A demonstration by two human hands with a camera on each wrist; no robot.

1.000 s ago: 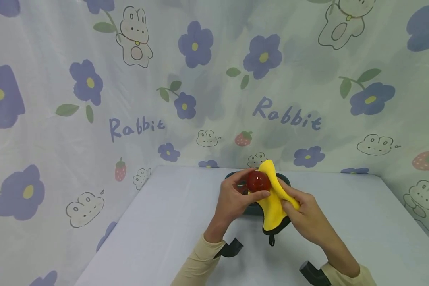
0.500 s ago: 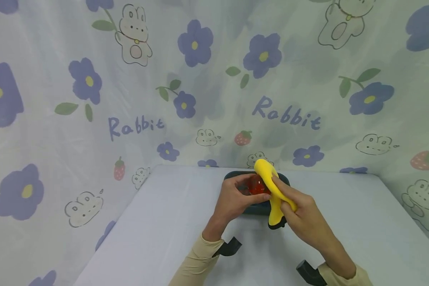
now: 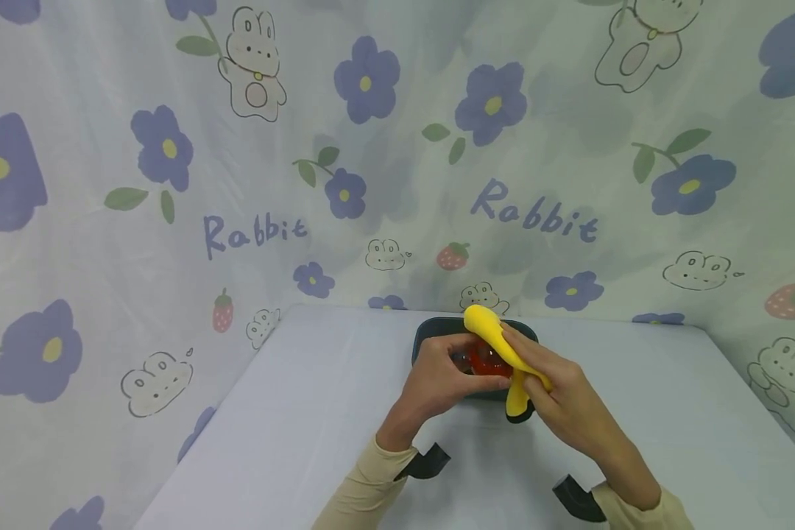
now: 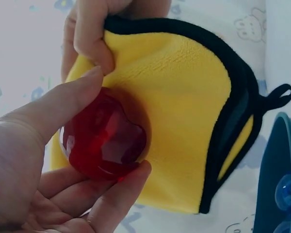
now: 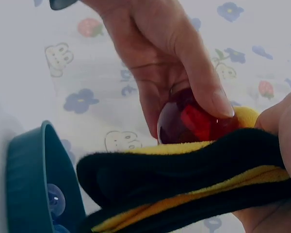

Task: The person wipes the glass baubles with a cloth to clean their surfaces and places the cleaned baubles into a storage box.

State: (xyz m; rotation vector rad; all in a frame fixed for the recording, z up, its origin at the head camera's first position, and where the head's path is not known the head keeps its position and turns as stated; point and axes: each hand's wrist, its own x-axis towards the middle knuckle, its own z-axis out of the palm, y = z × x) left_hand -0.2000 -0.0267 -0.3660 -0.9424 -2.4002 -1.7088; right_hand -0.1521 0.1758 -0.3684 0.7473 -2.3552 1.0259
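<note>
A glossy, see-through red ball [image 3: 486, 361] is pinched between the thumb and fingers of my left hand [image 3: 433, 379]. In the left wrist view the red ball [image 4: 104, 136] lies against the yellow face of a cloth [image 4: 179, 97] with black edging and a small hanging loop. My right hand [image 3: 563, 390] grips the folded yellow cloth [image 3: 486, 327] and holds it against the ball's right side. Much of the ball is covered by the cloth in the head view. From the right wrist, the cloth's black edge [image 5: 174, 170] hides the ball's lower part.
Behind and below the hands, a dark teal tray [image 3: 427, 330] stands on the white table [image 3: 291, 412]. Inside it, clear bluish balls [image 4: 283, 191] show in the left wrist view. A patterned curtain [image 3: 397, 147] hangs behind the table.
The cloth has folded over the ball's right side, and its hanging lower part now looks narrower. Ball and left hand have shifted slightly down and to the right.
</note>
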